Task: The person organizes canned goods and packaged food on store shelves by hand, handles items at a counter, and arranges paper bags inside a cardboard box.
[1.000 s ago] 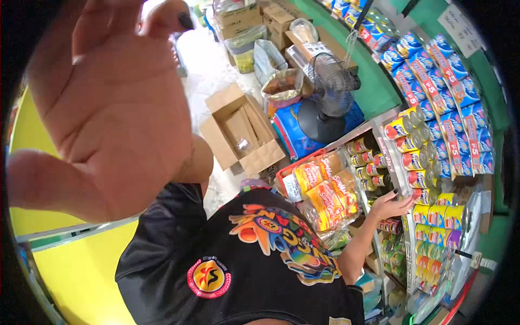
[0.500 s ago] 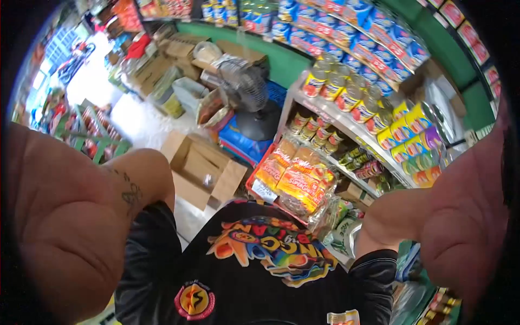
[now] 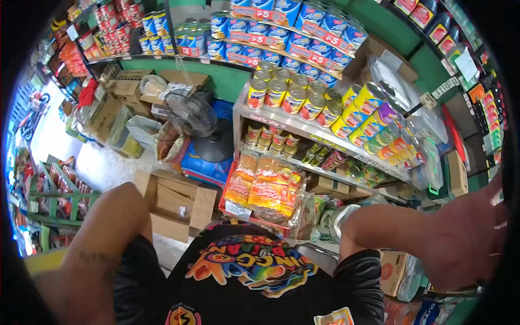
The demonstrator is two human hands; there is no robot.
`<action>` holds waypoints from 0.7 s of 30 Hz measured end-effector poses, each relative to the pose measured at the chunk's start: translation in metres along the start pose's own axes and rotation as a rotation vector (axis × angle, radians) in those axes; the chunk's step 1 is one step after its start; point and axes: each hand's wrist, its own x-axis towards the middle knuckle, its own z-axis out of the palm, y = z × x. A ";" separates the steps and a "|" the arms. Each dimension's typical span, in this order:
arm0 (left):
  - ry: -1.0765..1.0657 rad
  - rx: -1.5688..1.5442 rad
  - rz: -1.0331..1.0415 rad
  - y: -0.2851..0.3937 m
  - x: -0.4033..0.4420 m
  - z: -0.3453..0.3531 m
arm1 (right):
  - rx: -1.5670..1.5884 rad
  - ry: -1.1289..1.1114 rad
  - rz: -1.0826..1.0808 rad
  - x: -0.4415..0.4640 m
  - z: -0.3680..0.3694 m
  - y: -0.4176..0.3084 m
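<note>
My left forearm bends up close to the camera, and the blurred heel of my left hand (image 3: 57, 292) fades into the dark lower left edge. At the right edge is my right hand (image 3: 463, 244), also very near the lens; its wrist and palm heel show, while the fingers are lost in shadow. Whether either hand holds anything is hidden. Below my view is my black printed shirt (image 3: 249, 260). Ahead of it, packs of bread or noodles labelled Super Ghetti (image 3: 271, 189) sit in a red crate (image 3: 225, 200).
A metal shelf (image 3: 303, 127) bears rows of yellow-labelled cans (image 3: 292, 97). Blue cans (image 3: 292, 40) line the wall shelf behind. A black fan (image 3: 200, 119) stands on the floor near an open cardboard box (image 3: 176, 203). Green racks (image 3: 62, 206) are at left.
The view has swung to the right, so the shelves shift left in it. Both hands have drawn away from the lens toward the edges, the left one downward.
</note>
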 end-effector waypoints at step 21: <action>-0.170 -0.204 0.409 -0.015 0.040 0.057 | -0.315 -0.290 1.466 -0.281 -0.073 -0.015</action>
